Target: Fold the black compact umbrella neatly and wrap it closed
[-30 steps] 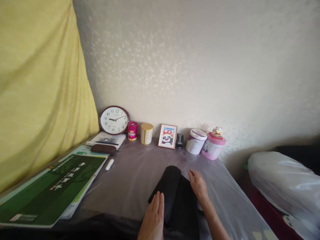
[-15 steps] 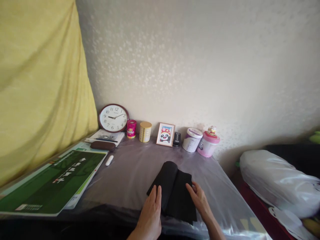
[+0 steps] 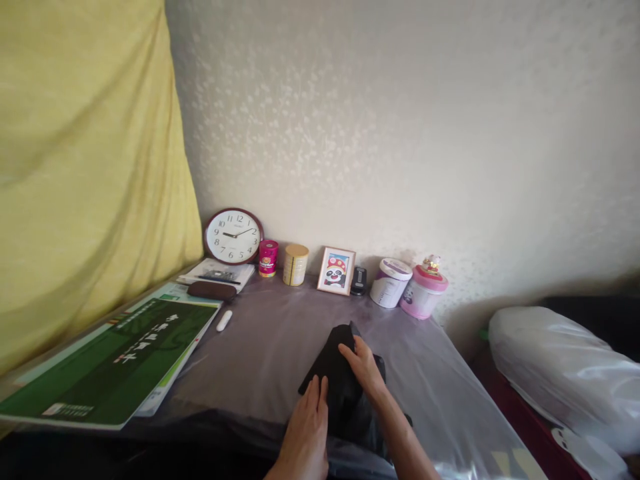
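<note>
A folded piece of black cloth-like material [image 3: 325, 360] lies near the front of the table; its exact kind I cannot tell. My left hand [image 3: 306, 423] rests along its near left edge, fingers stretched out and lying flat, the thumb out of sight. Across the cloth's right half reaches my right hand [image 3: 364, 365], holding its far edge near the middle fold between thumb and fingers. My right forearm covers part of the near right portion of the cloth.
Plastic film covers the table [image 3: 250, 360]. Green books [image 3: 115, 367], a brown case [image 3: 212, 291] and a white stick-like object [image 3: 225, 321] lie left. A clock [image 3: 234, 237], tins, a panda picture [image 3: 337, 271] and a pink tub [image 3: 423, 293] line the wall.
My right hand has moved from the cloth's right edge leftward and away from me to its far middle edge. My left hand stays by the left side, fingers closer together. The view has shifted slightly.
</note>
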A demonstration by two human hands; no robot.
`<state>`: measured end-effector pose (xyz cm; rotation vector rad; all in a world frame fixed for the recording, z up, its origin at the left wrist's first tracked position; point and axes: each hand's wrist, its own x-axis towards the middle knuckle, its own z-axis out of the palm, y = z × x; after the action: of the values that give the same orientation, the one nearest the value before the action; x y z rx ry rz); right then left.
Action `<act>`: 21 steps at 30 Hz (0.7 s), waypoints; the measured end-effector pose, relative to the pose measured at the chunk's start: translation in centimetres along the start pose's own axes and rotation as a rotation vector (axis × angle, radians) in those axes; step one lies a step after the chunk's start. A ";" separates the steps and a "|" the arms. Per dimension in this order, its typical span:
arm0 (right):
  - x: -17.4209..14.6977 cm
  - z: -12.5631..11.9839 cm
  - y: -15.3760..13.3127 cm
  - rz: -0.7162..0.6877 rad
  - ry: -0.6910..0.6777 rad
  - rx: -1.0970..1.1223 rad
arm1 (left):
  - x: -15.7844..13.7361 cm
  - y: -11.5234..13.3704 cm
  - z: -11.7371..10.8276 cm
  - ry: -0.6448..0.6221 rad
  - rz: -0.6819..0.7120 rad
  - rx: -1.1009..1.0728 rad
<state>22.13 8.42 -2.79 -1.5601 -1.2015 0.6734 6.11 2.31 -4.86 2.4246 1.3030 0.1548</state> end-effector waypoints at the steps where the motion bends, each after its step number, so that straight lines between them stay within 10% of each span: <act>1: 0.3 0.4 0.4 0.004 -0.002 -0.031 | 0.2 -0.1 0.2 0.012 0.003 0.002; 15: 0.8 1.6 0.7 0.117 -0.156 -0.275 | -0.6 -2.2 -0.2 0.109 0.024 -0.100; 21: -0.2 1.7 -0.6 0.030 -0.383 -0.168 | -0.6 -1.6 -1.2 0.400 -0.020 0.013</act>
<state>20.36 8.91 -2.78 -1.6360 -1.5523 0.9413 4.16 2.97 -4.30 2.4727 1.4908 0.6558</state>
